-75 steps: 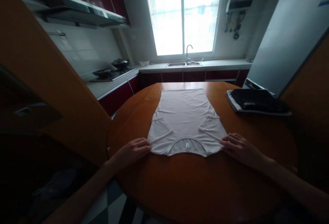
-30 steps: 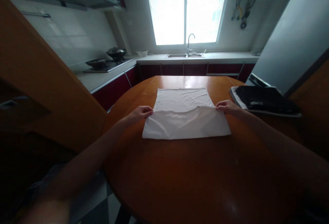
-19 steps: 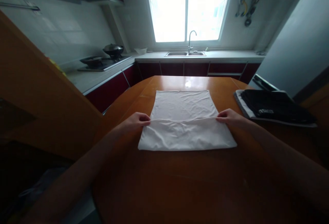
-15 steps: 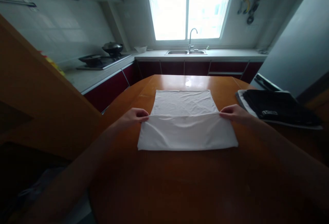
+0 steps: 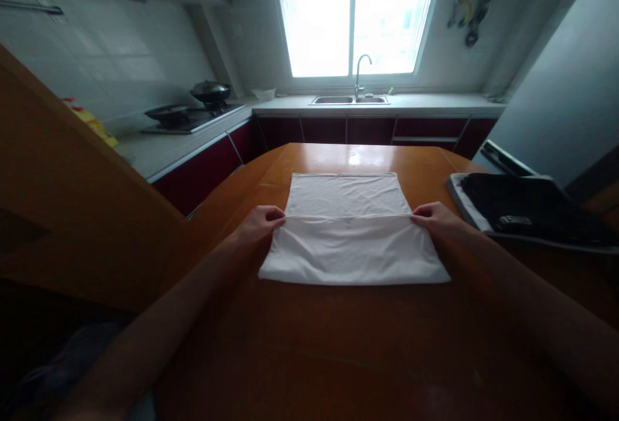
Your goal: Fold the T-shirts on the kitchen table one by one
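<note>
A white shirt lies on the round wooden table, its near part folded over the far part. My left hand pinches the left end of the folded-over edge. My right hand pinches the right end of that same edge. Both hands rest low on the cloth, level with each other, about halfway up the shirt. The collar and sleeves are hidden inside the fold.
A stack of dark folded clothes sits at the table's right edge. Behind the table run a counter with a sink and tap, and a stove with pans. A wooden panel stands on the left, a grey fridge on the right.
Both hands lifted the collar end of the flat shirt and carried it away from me, folding it over. In the last half second the edge settled flat on the far part.
</note>
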### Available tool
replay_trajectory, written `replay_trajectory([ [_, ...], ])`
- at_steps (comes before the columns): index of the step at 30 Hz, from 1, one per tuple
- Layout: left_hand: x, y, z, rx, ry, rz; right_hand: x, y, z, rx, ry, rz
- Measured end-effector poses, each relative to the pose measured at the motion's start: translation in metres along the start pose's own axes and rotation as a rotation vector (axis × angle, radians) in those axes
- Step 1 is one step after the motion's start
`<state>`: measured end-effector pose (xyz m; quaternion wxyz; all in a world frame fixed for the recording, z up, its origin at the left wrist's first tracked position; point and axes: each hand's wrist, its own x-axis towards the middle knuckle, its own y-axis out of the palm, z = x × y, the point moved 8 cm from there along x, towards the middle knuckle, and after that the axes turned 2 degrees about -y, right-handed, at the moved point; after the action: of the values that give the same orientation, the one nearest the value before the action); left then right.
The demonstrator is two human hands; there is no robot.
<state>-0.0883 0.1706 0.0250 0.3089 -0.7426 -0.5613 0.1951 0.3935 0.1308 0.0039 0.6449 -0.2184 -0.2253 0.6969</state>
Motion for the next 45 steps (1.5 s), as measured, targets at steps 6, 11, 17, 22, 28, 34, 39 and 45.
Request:
replay_trajectory([
  [6,0.004,0.002,-0.002,0.063,0.037,-0.046,0.006,-0.003,-0.005,-0.053,-0.026,-0.026],
  [11,0.002,0.008,-0.005,0.225,0.099,-0.114,0.001,0.005,-0.004,-0.291,-0.032,-0.028],
  [17,-0.006,0.038,-0.057,0.425,0.305,-0.106,0.000,0.015,0.039,-0.668,-0.064,-0.208],
  [22,0.004,0.078,-0.076,0.505,0.230,-0.072,0.025,0.051,0.045,-0.588,0.083,-0.059],
  [28,0.007,0.091,-0.063,0.508,0.144,-0.152,0.037,0.058,0.051,-0.476,0.019,-0.104],
  [34,-0.002,0.093,-0.064,0.561,0.213,-0.146,0.013,0.060,0.058,-0.618,-0.054,-0.257],
  [39,-0.021,0.111,-0.078,0.672,0.284,-0.073,-0.024,0.092,0.083,-0.707,-0.340,-0.274],
  [45,-0.033,0.134,-0.072,0.698,0.192,0.103,-0.031,0.128,0.061,-0.767,-0.229,0.022],
])
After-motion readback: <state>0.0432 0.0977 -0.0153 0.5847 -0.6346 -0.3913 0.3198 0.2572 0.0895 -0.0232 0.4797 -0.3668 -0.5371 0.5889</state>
